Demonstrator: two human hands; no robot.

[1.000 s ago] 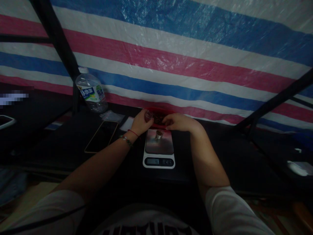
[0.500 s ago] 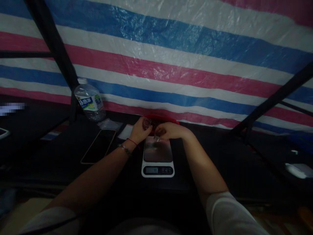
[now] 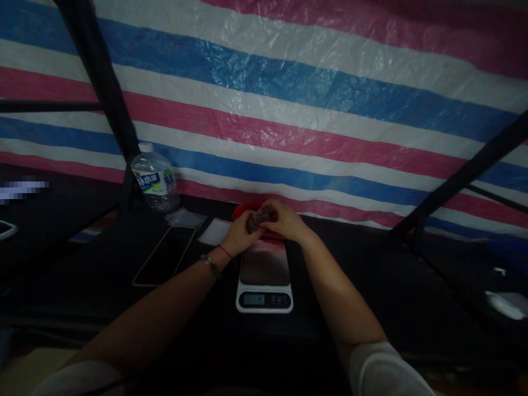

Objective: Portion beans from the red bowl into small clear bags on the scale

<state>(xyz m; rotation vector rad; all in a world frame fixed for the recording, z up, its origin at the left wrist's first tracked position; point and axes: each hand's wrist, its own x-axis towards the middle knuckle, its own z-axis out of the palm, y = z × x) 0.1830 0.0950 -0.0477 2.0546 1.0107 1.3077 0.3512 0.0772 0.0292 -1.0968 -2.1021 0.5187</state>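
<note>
My left hand (image 3: 240,231) is closed around a small clear round container (image 3: 259,218). My right hand (image 3: 284,220) meets it from the other side, its fingers closed on the top part of the container; whether this is a separate clear piece I cannot make out. Both hands are above a red tray (image 3: 242,209), just beyond a kitchen scale (image 3: 264,264). The scale has a shiny metal plate and a white front, and its display appears to read 45. The tray's contents are mostly hidden by my hands.
Left of the scale lie a dark smartphone (image 3: 165,256), a white card or pad (image 3: 214,231) and a clear plastic bag (image 3: 185,218). A large clear plastic bottle (image 3: 154,179) stands behind them by a black metal post (image 3: 101,71). A striped tarpaulin (image 3: 289,121) hangs behind the black table.
My right hand has lifted from the scale plate, carrying a small clear piece up to the container in my left hand. The two hands now meet over the red tray.
</note>
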